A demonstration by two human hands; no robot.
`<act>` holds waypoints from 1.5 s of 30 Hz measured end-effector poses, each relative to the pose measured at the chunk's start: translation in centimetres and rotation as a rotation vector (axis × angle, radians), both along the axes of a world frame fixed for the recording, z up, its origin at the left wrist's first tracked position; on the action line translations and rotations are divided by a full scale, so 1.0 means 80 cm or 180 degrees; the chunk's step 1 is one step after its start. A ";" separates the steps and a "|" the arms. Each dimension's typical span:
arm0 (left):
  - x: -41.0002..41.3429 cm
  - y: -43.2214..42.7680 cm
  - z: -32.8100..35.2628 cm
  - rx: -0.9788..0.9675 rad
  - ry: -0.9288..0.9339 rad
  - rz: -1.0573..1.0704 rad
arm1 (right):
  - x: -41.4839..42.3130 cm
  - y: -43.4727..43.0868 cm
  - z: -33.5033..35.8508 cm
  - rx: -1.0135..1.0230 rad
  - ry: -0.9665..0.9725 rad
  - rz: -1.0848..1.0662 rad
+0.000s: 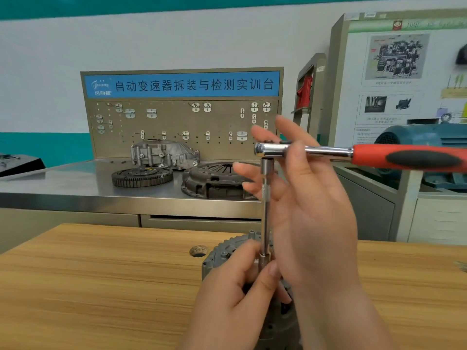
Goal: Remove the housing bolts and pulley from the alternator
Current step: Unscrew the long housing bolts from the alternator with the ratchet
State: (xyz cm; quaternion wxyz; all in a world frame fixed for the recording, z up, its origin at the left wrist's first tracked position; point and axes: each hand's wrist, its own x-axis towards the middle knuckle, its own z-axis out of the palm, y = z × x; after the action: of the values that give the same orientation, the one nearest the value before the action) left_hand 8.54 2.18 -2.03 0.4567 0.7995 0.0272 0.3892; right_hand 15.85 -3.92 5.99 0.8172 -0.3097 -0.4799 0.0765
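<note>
A toothed flywheel (142, 176) sat on a steel bench (63, 183), with a clutch cover (212, 180) at its three o'clock and an aluminium housing (164, 152) at one o'clock. A pegboard (177, 122) stood behind, and a teal motor (417, 135) at the scene's three o'clock.

Ratchet head (271, 149): polished chrome metal, mirror-glossy
Ratchet handle (409, 157): smooth red plastic with a matt black insert
Extension bar (265, 218): bright steel, satin, one knurled band
Alternator housing (217, 258): grey cast metal, matt, grainy
Near table (101, 286): wood-grain top, smooth, low sheen
Far bench (63, 183): brushed stainless steel, soft reflections
Flywheel (142, 176): dark metal, dull
Clutch cover (207, 183): dark cast metal, rough, matt
Pegboard (171, 122): beige painted sheet, matt, with shiny metal hooks
</note>
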 end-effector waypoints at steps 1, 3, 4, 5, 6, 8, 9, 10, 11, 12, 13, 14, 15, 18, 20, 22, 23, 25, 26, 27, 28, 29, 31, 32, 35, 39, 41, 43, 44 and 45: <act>0.000 0.000 -0.001 0.0099 -0.0036 -0.0005 | 0.001 -0.001 0.001 -0.0047 0.0109 0.0185; 0.000 0.001 -0.002 0.0221 -0.0055 0.0000 | 0.001 -0.002 0.002 -0.0135 0.0243 0.0423; 0.001 0.002 -0.002 0.0186 -0.0050 0.0009 | 0.001 -0.002 0.002 -0.0172 0.0217 0.0380; 0.002 0.002 -0.003 0.0097 -0.0048 0.0013 | 0.001 -0.001 0.001 -0.0180 0.0148 0.0249; 0.002 0.002 -0.002 -0.0007 -0.0042 -0.0004 | 0.001 -0.001 0.000 -0.0157 0.0079 0.0106; 0.004 0.002 -0.003 -0.0148 -0.0063 -0.0020 | -0.001 0.000 0.000 -0.0087 -0.0006 -0.0012; 0.005 0.002 -0.004 -0.0171 -0.0066 -0.0030 | -0.001 0.000 0.000 -0.0064 0.0001 0.0051; 0.004 0.001 -0.003 -0.0170 -0.0067 -0.0061 | -0.002 0.000 0.001 -0.0055 0.0050 0.0188; 0.004 0.001 -0.003 -0.0121 -0.0081 -0.0082 | -0.001 0.000 0.001 -0.0064 0.0130 0.0349; 0.002 0.001 -0.004 -0.0036 -0.0108 -0.0077 | 0.000 -0.001 0.002 -0.0091 0.0228 0.0488; 0.002 0.001 -0.005 0.0064 -0.0121 -0.0054 | 0.000 -0.002 0.003 -0.0135 0.0325 0.0575; 0.001 0.001 -0.005 0.0168 -0.0111 -0.0026 | 0.001 -0.003 0.003 -0.0183 0.0405 0.0636; 0.000 0.001 -0.005 0.0255 -0.0094 0.0007 | 0.002 -0.003 0.004 -0.0207 0.0450 0.0650; 0.001 0.001 -0.005 0.0181 -0.0097 0.0005 | 0.002 -0.002 0.002 -0.0128 0.0293 0.0372; 0.003 0.001 -0.004 -0.0047 -0.0117 -0.0048 | 0.001 -0.003 0.002 -0.0068 0.0164 0.0187; 0.003 -0.001 -0.003 -0.0155 -0.0137 -0.0068 | 0.000 -0.004 0.002 -0.0017 0.0108 0.0222; 0.002 -0.001 -0.003 -0.0129 -0.0152 -0.0054 | 0.000 -0.004 0.003 -0.0010 0.0127 0.0307; 0.001 -0.001 -0.002 -0.0008 -0.0149 -0.0047 | 0.001 -0.004 0.003 -0.0081 0.0243 0.0499; 0.000 -0.002 -0.001 0.0073 -0.0155 -0.0047 | 0.002 -0.005 0.003 -0.0153 0.0320 0.0575; -0.001 -0.002 -0.001 0.0174 -0.0170 -0.0037 | 0.003 -0.006 0.003 -0.0230 0.0394 0.0651; -0.001 -0.002 -0.001 0.0248 -0.0168 -0.0023 | 0.004 -0.006 0.003 -0.0278 0.0453 0.0698; -0.001 -0.001 -0.002 0.0256 -0.0148 -0.0001 | 0.004 -0.005 0.003 -0.0285 0.0464 0.0687; 0.001 0.000 -0.004 0.0090 -0.0145 0.0004 | 0.003 -0.004 0.002 -0.0216 0.0319 0.0458; 0.003 0.001 -0.005 0.0008 -0.0169 0.0011 | 0.002 -0.004 0.002 -0.0177 0.0217 0.0300; 0.006 0.001 -0.006 -0.0124 -0.0190 0.0032 | -0.001 -0.004 0.002 -0.0093 0.0031 0.0156; 0.003 -0.001 -0.005 -0.0076 -0.0240 -0.0067 | 0.000 -0.004 0.002 -0.0087 0.0246 0.0440; 0.001 -0.001 -0.005 0.0068 -0.0231 -0.0080 | 0.004 -0.005 0.002 -0.0203 0.0352 0.0524; 0.002 0.000 -0.007 0.0144 -0.0218 -0.0062 | 0.006 -0.005 0.002 -0.0279 0.0443 0.0568; 0.002 0.001 -0.007 0.0122 -0.0204 -0.0041 | 0.007 -0.004 0.002 -0.0252 0.0441 0.0524; 0.003 0.001 -0.007 0.0057 -0.0195 -0.0018 | 0.007 -0.004 0.002 -0.0198 0.0392 0.0426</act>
State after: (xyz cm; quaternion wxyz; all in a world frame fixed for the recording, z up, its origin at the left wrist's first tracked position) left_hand 8.79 2.25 -2.57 0.4512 0.7914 0.0075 0.4124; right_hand 16.40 -4.20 6.12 0.8282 -0.2969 -0.4458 0.1647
